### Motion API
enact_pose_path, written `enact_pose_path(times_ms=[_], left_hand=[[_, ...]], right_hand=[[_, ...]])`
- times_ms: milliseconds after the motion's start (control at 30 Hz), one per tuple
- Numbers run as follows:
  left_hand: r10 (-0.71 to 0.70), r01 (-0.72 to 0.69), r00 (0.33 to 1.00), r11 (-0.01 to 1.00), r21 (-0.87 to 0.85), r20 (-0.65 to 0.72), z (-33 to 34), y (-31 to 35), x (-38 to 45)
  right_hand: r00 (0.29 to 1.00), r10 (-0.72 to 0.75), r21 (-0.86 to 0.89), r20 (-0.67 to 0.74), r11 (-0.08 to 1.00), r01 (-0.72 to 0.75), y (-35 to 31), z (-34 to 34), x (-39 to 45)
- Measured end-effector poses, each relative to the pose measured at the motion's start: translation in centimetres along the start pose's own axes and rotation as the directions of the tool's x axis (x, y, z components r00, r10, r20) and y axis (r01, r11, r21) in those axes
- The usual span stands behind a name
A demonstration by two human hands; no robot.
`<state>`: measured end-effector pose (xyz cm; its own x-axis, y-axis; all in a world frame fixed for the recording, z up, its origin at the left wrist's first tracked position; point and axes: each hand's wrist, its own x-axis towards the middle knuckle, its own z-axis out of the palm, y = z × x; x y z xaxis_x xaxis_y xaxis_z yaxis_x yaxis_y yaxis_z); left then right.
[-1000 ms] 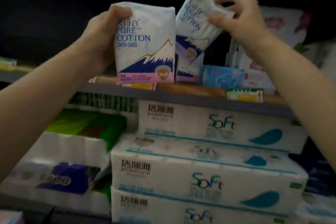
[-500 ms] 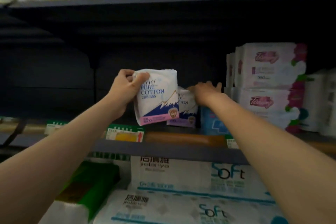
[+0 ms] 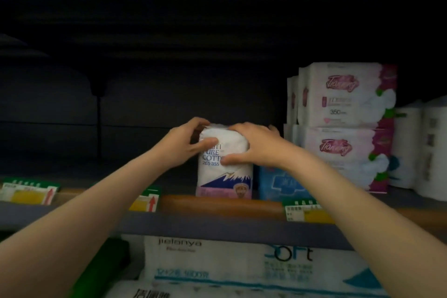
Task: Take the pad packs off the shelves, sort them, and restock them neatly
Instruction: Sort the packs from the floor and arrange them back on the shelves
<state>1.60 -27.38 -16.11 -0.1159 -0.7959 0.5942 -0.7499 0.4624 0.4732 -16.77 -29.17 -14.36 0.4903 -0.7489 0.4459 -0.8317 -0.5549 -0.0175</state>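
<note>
Both hands grip the white pad pack [image 3: 225, 167] standing upright at the shelf [image 3: 217, 225] front: left hand [image 3: 186, 145] and right hand [image 3: 251, 147] fingers curled round its top. Its face shows blue "PURE COTTON" lettering, a mountain, a pink bottom band. Beside it, a blue pack [image 3: 278, 182].

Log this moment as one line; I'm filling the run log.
step: restock | left hand: grips Pure Cotton pack | right hand: grips it too | pack: upright on shelf

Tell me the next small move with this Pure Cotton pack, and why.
Probably let go. The Pure Cotton pack already stands upright at the shelf front beside the blue pack, with both the left hand and right hand gripping its top.
</note>
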Motion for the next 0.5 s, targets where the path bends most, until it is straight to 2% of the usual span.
enact_pose_path(times_ms=[67, 167, 233, 300, 367, 433, 500], left_hand=[[-0.023, 0.022, 0.999, 0.999, 0.033, 0.032, -0.3, 0.2, 0.1], [-0.072, 0.076, 0.995, 0.996, -0.047, 0.072, 0.5, 0.7, -0.1], [-0.087, 0.093, 0.994, 0.99, -0.104, 0.059, 0.6, 0.9, -0.7], [-0.095, 0.096, 0.995, 0.991, -0.091, 0.016, 0.2, 0.7, -1.6], [-0.084, 0.085, 0.995, 0.996, 0.009, -0.058, -0.5, 0.1, -3.2], [0.004, 0.013, 0.979, 0.997, 0.081, -0.203, -0.9, -0.5, -5.9], [0.095, -0.075, 0.916, 0.995, 0.065, -0.39, -0.5, -1.1, -9.7]], right_hand=[[1.0, 0.005, -0.02, 0.021, 1.0, -0.005, -0.2, 0.2, -0.2], [1.0, 0.009, -0.074, 0.029, 0.997, -0.007, -0.2, -0.3, -1.0], [1.0, 0.006, -0.126, 0.01, 0.992, -0.005, -0.7, -0.6, -1.8], [0.999, -0.003, -0.135, -0.045, 0.991, -0.003, -1.2, -0.9, -2.9], [0.988, -0.005, -0.094, -0.156, 0.995, -0.009, -1.5, -1.2, -4.6], [0.942, -0.034, 0.0, -0.335, 0.999, 0.036, -1.6, -0.9, -6.9], [0.868, -0.032, 0.15, -0.496, 0.981, 0.122, -2.1, 0.3, -10.1]])
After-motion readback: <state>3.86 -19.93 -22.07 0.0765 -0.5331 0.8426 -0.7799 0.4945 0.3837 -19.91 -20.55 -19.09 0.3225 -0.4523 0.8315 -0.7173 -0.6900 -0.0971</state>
